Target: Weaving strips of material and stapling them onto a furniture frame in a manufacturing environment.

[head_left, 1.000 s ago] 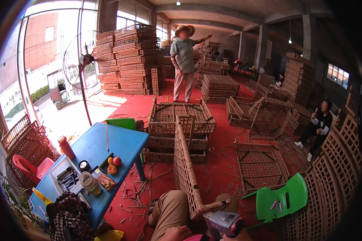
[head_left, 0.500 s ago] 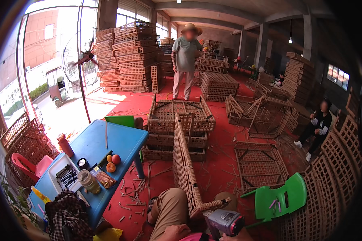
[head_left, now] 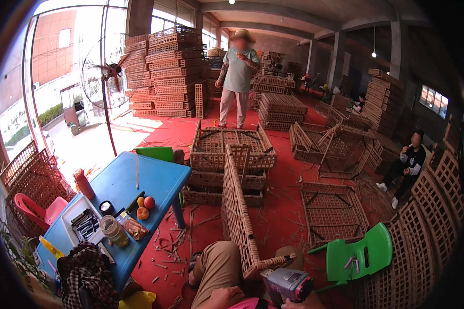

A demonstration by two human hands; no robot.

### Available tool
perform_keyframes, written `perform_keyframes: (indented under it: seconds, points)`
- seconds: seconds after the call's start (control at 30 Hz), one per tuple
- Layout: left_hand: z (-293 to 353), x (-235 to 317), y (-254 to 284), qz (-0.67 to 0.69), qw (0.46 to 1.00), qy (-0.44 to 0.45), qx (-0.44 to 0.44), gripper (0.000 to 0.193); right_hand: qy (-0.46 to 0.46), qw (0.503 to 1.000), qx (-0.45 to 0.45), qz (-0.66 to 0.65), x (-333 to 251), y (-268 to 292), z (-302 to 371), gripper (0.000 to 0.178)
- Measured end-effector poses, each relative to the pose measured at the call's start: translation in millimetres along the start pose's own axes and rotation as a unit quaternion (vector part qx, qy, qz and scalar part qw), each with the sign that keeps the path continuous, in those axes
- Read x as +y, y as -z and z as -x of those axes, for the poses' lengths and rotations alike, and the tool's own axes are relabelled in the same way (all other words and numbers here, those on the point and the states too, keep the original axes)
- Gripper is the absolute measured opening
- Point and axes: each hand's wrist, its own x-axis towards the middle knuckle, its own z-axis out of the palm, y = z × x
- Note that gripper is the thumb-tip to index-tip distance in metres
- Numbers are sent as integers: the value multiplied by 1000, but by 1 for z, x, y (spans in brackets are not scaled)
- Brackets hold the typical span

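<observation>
Low in the view, my right hand (head_left: pixel 298 303) grips a grey pistol-shaped power tool (head_left: pixel 290 284) with a dark rear end. Its front lies against the lower corner of a woven wicker panel (head_left: pixel 237 216), which stands on edge between my knees. My left hand (head_left: pixel 226 297) rests on my lap by the tan trousers, apart from the panel; its fingers are partly hidden, so I cannot make out how they are held. Just beyond the panel, several wicker frames (head_left: pixel 203 153) are stacked on the red floor.
Left stands a blue table (head_left: pixel 157 175) with a white tray, jar, fruit and dark cloth. A green chair (head_left: pixel 358 255) is at right, beside leaning wicker panels (head_left: pixel 412 232). One person (head_left: pixel 237 72) stands ahead; another (head_left: pixel 404 165) sits at right. Scraps litter the floor (head_left: pixel 283 206).
The standing person has turned more toward me and raised a hand near the face. The seated person's hand is also nearer the face. My hands, the tool and the panel stay put.
</observation>
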Motion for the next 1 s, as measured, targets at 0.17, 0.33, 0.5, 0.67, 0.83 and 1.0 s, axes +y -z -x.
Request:
perform_keyframes:
  seconds: [0.17, 0.33, 0.5, 0.67, 0.83, 1.0]
  points:
    - [-2, -4, -1, 12, 999, 20, -22, 18, -12, 1000, 6, -9, 0, -1, 1, 42]
    - [0, -1, 4, 5, 1000, 3, -15, 18, -6, 1000, -11, 15, -4, 0, -1, 44]
    - [-2, 6, 5, 22, 1000, -11, -11, 18, 7, 1000, -21, -18, 4, 2, -1, 49]
    - [1, 5, 4, 23, 1000, -6, 1, 17, 11, 1000, -4, 3, 7, 1, 0, 51]
    - [-3, -24, -1, -66, 991, 29, -110, 26, -4, 1000, -10, 3, 8, 4, -1, 53]
    - [-1, 3, 4, 35, 999, 6, -14, 17, -17, 1000, -18, 3, 10, 4, -1, 56]
